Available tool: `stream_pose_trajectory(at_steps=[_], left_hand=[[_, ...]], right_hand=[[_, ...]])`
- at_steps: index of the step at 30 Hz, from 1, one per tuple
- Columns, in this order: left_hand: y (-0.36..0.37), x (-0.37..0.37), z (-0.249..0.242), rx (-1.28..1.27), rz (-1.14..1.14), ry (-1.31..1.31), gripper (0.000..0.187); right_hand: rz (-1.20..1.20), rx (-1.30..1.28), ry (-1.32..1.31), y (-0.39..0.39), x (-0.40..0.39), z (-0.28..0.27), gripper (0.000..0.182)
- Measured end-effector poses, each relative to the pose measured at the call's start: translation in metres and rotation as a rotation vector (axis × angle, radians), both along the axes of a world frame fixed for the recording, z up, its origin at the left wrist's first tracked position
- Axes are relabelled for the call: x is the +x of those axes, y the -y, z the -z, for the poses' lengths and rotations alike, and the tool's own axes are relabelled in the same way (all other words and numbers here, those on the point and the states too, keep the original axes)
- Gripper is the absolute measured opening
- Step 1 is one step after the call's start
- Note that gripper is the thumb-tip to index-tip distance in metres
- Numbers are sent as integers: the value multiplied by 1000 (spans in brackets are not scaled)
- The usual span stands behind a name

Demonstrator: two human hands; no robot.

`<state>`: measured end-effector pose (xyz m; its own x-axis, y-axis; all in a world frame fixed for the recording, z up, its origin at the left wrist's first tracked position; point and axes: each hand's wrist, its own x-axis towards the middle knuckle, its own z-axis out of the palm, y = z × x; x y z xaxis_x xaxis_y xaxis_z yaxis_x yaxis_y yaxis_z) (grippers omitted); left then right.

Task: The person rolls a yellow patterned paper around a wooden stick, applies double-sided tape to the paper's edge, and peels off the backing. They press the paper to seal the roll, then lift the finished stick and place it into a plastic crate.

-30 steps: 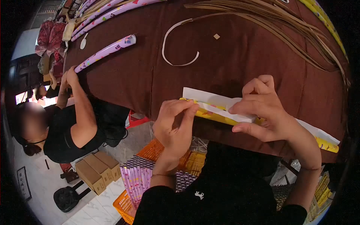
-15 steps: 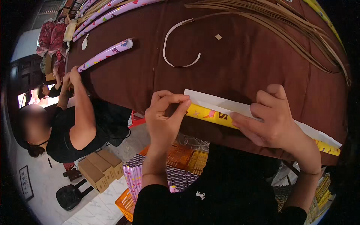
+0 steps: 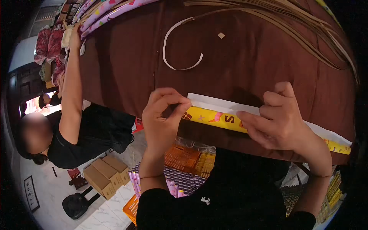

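Note:
A yellow printed paper roll (image 3: 218, 117) lies along the near edge of the brown-covered table (image 3: 122, 69), its white edge strip (image 3: 214, 101) showing along the far side. At the roll's left end, my left hand (image 3: 164, 115) pinches the paper between thumb and index finger. Farther right, my right hand (image 3: 274, 119) is closed on the roll, its index finger along the white strip and its other fingers curled. Beyond the roll lies a curled white strip (image 3: 165, 48), with a small beige diamond-shaped piece (image 3: 221, 35) to its right.
Long brown strips (image 3: 295, 32) lie at the far right, and pink printed rolls (image 3: 111, 11) at the far left. A co-worker in black (image 3: 96, 126) reaches toward those rolls. Orange crates (image 3: 182, 157), bundled purple rolls (image 3: 180, 182) and cardboard boxes (image 3: 105, 174) stand below the table.
The co-worker's arm has moved away toward the far-left rolls, and the pink roll held before is no longer separate on the table. My left hand has shifted slightly left, uncovering more yellow print.

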<state>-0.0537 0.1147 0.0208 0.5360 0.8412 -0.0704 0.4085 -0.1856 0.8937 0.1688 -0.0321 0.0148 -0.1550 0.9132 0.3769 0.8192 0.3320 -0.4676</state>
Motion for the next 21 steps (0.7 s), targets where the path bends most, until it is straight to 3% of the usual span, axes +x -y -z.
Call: stream_pose_trajectory(at_steps=[4, 6, 9, 19, 21], left_hand=[[0, -4, 4, -44, -41, -62, 15], [-6, -2, 9, 172, 87, -108, 30], [-7, 2, 3, 129, 41, -165, 36], [-19, 6, 12, 108, 95, -124, 30], [-21, 5, 11, 187, 208, -220, 29]], right_hand=[[-22, 8, -4, 0, 1, 0, 31], [-14, 6, 46, 1, 2, -1, 31], [44, 18, 137, -1, -2, -2, 26], [97, 19, 211, -2, -6, 3, 27], [112, 25, 207, -3, -7, 3, 27]])
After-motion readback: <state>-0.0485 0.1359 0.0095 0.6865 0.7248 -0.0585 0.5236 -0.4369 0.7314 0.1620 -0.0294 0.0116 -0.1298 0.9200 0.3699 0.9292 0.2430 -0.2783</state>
